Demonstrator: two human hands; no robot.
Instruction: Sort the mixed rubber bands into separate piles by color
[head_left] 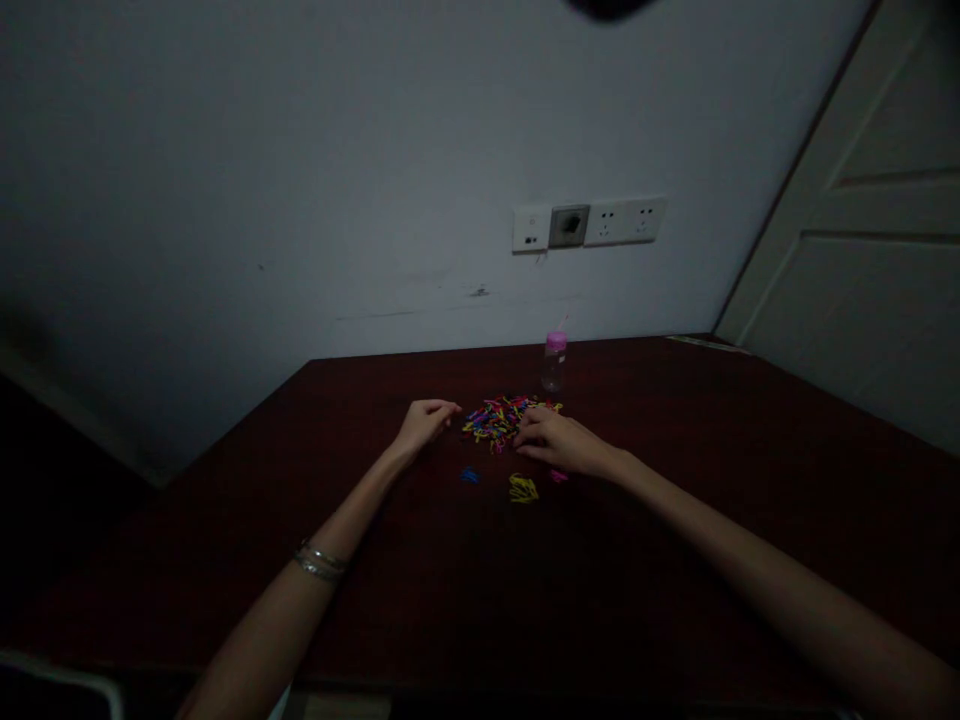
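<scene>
A loose pile of small multicoloured elastic bands (491,420) lies on the dark red table (420,590). My right hand (564,441) reaches over the right side of this pile, its fingers curved and a little apart, with nothing visible held in them. At the pile's left edge is my left hand (424,425), its fingers closed together; whatever they may hold is too small to make out. Nearer to me lie a small blue group of bands (469,475), a larger yellow group (523,488) and a pink group (559,476) just below my right wrist.
Behind the pile stands a clear bottle (553,372) with a pink lid. The table's back edge meets a pale wall (337,200) with a row of sockets (624,221). A panelled door (862,270) is at the right. The light is dim.
</scene>
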